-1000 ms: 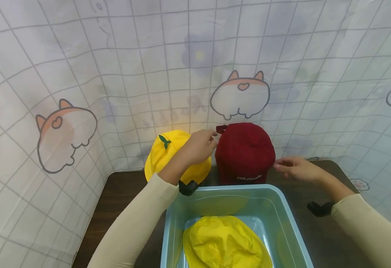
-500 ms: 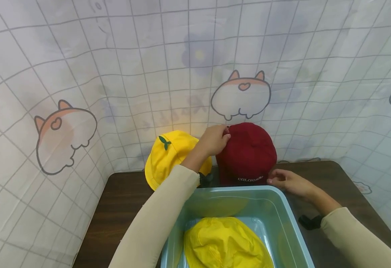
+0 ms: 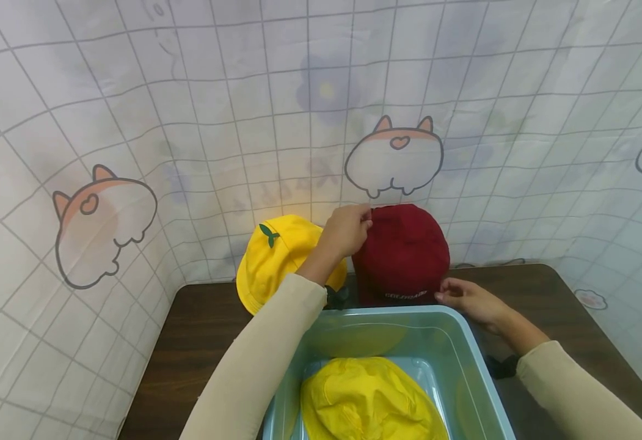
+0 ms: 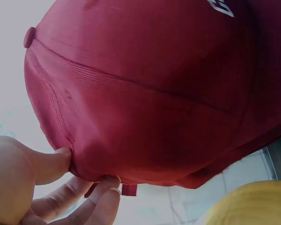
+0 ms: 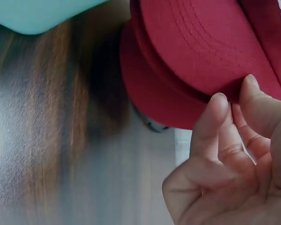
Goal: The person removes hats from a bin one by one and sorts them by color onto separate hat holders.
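A dark red baseball cap (image 3: 405, 253) with white lettering on its front stands at the back of the table, behind the tub. My left hand (image 3: 348, 229) pinches its rear left edge; in the left wrist view the thumb and fingers (image 4: 54, 166) close on the cloth near the strap. At the front right, my right hand (image 3: 471, 300) holds the cap's brim (image 5: 187, 51) between thumb and fingertips. Beneath that brim a second red brim (image 5: 150, 93) shows in the right wrist view. A yellow hat (image 3: 271, 263) with a green sprout sits left of the cap, partly hidden by my left forearm.
A light blue plastic tub (image 3: 403, 310) stands in front of the caps, with another yellow hat (image 3: 370, 400) lying inside. The dark wooden table (image 3: 200, 330) meets a white gridded curtain (image 3: 216, 153) at the back and sides.
My left hand has moved right from beside the red cap and taken hold of its rear edge. My right hand has come left and slightly down to the brim.
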### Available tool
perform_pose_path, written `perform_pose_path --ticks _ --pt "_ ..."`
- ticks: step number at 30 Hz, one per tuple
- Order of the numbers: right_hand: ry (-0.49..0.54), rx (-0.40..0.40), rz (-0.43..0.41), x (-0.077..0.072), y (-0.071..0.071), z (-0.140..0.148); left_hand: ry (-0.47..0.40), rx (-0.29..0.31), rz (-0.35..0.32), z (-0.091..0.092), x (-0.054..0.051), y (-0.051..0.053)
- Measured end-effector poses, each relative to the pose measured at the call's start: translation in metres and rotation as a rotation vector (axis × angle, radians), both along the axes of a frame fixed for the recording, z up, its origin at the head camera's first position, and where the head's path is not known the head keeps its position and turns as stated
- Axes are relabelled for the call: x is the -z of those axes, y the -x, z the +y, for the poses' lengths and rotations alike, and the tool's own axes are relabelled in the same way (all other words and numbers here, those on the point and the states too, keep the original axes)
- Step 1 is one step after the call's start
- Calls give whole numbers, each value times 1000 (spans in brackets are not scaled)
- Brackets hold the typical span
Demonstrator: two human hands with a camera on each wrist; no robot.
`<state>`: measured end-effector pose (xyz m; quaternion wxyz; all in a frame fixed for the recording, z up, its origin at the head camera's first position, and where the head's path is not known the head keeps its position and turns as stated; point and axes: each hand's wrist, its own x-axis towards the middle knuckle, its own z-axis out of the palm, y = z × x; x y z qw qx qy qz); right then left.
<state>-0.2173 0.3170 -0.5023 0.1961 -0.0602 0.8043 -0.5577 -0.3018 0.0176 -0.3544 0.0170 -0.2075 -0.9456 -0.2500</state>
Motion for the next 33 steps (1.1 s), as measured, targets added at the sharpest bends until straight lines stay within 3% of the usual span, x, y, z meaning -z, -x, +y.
perform_pose_path --ticks 6,12,19,27,30,33 --pt "-101 -31 43 13 5 3 17 -32 -9 -1 5 2" --pt "-89 -36 25 22 10 2 26 -28 -20 2 8 3" --pt "-87 -26 6 21 10 3 29 -43 -41 2 8 -1" --pt "-16 37 -89 10 4 6 94 48 -160 -9 -4 -27" --pt "-53 89 -60 -6 3 4 95 74 -156 -20 -14 -41" --pt "-117 168 -13 -29 1 1 86 123 -106 -38 -25 -57"
